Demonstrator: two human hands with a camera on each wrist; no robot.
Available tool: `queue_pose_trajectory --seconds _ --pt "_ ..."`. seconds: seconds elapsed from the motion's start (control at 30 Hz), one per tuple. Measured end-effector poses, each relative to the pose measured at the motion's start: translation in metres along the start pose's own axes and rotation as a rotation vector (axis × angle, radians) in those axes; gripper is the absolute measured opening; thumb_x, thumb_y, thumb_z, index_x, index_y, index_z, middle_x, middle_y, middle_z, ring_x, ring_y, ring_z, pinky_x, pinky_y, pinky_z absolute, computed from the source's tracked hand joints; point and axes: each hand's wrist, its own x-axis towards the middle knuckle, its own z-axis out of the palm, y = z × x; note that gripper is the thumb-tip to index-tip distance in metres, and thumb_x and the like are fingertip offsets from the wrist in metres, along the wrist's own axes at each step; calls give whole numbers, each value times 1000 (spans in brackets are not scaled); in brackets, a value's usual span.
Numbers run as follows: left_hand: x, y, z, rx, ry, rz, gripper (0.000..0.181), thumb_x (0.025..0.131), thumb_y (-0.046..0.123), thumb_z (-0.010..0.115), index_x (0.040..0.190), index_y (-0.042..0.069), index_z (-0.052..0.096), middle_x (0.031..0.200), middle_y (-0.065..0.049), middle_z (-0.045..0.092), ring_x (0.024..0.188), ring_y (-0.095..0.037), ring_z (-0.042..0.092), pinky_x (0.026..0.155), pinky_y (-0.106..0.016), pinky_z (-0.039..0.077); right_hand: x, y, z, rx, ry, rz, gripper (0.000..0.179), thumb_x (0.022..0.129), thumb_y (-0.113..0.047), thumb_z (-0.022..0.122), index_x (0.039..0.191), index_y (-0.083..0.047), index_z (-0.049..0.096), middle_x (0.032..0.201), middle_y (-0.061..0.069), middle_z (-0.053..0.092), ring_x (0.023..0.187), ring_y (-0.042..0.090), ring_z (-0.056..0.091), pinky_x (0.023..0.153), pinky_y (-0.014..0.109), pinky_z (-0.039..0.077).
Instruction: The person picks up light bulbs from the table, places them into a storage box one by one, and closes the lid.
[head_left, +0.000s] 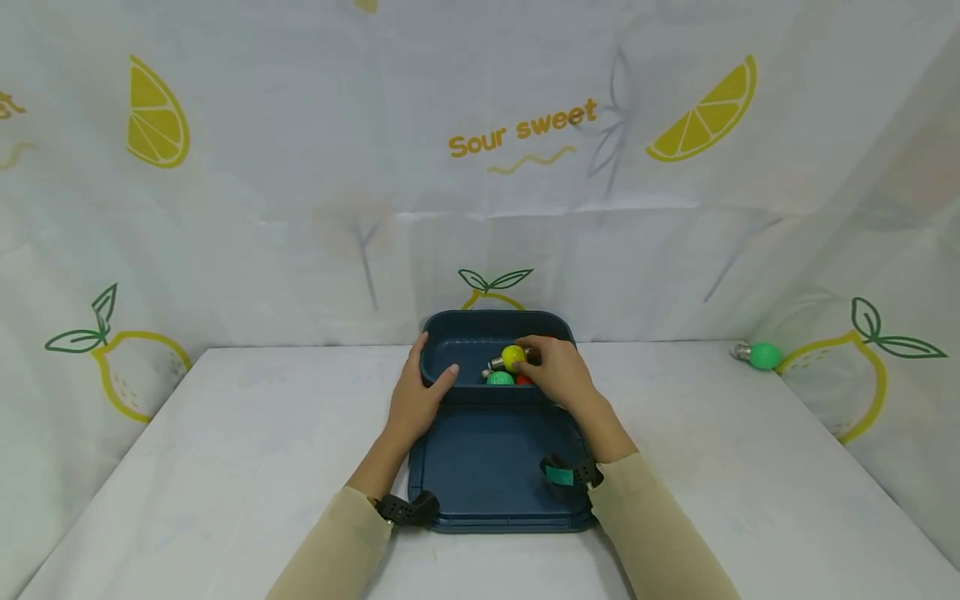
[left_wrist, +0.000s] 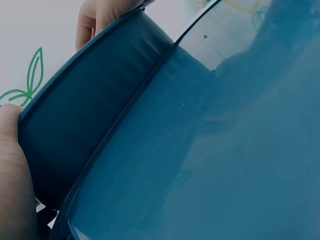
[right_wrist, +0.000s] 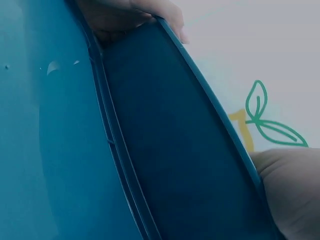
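Observation:
A dark blue box [head_left: 457, 327] with low walls stands at the back of the table, its hinged lid [head_left: 495, 467] lying flat in front of it. At the box's left corner my left hand [head_left: 415, 398] grips the wall, thumb on the front rim and fingers along the outer side. My right hand [head_left: 558, 367] reaches over the right side and pinches a small yellow light bulb [head_left: 513, 358] inside. Beneath it lie a green bulb [head_left: 500, 378] and a red bulb [head_left: 523, 380], partly hidden by the front wall and my fingers. Both wrist views show the box's outer front wall [left_wrist: 95, 110], [right_wrist: 170, 125].
A green bulb [head_left: 765, 356] with a metal base lies at the far right edge of the table, by the curtain. White cloth [head_left: 300, 250] printed with lemons hangs behind and at the sides. White table surface [head_left: 285, 450] extends left and right of the box.

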Motion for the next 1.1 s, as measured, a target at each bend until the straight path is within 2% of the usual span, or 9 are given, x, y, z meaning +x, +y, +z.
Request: queue_pose_trajectory --seconds 0.17,0.27,0.33,0.5,0.6,0.7,0.77,0.9,1.1 --pt "-1 0 0 2 -3 -5 83 95 55 60 162 29 20 167 -11 29 154 -33 29 122 -60 27 1 7 -6 82 30 -38 40 95 -25 72 130 -8 68 129 15 70 113 35 68 94 51 56" --pt "-2 0 1 5 -5 -14 83 95 56 60 162 29 21 167 -11 29 154 -34 29 122 -60 27 1 14 -12 156 80 -50 40 96 -24 71 131 -6 67 128 17 70 107 37 70 89 51 58" --pt "-1 0 1 8 -1 -18 83 94 56 61 162 30 21 167 -11 30 154 -34 30 122 -60 27 1 21 -18 192 150 -58 40 96 -22 71 131 -4 67 128 19 70 108 38 70 91 52 58" --pt "1 1 4 8 0 -2 83 94 56 61 162 29 22 167 -11 30 154 -34 30 122 -60 28 -4 45 -35 220 410 -35 36 93 -15 73 126 0 69 128 22 69 120 40 64 100 56 53" --pt "1 1 5 6 -9 5 83 94 56 60 162 28 21 167 -10 29 154 -33 30 122 -59 27 -11 66 -44 193 551 -26 36 91 -12 74 124 2 69 125 24 69 120 42 63 99 58 52" --pt "1 1 5 -3 -3 12 83 94 55 61 162 28 22 167 -11 29 154 -34 30 122 -60 28 -22 88 -52 144 636 -22 40 88 -12 77 124 2 69 124 27 69 119 44 62 97 60 51" --pt "2 2 5 -2 0 13 83 94 55 61 162 28 22 167 -11 30 154 -34 30 122 -60 28 -30 105 -57 115 660 -2 43 87 -12 79 126 2 68 125 27 68 119 45 62 97 59 51" --pt "1 3 2 -6 -1 15 83 94 54 61 162 27 22 167 -11 29 154 -34 30 122 -60 27 -48 130 -67 93 654 83 48 86 -11 79 130 1 65 132 25 66 125 44 60 98 60 49" --pt "-1 1 -2 -9 -6 9 84 95 54 61 163 25 21 168 -9 27 155 -33 28 123 -60 26 -66 158 -83 94 668 203 55 84 -14 82 134 -2 63 135 26 63 126 49 56 102 64 45"
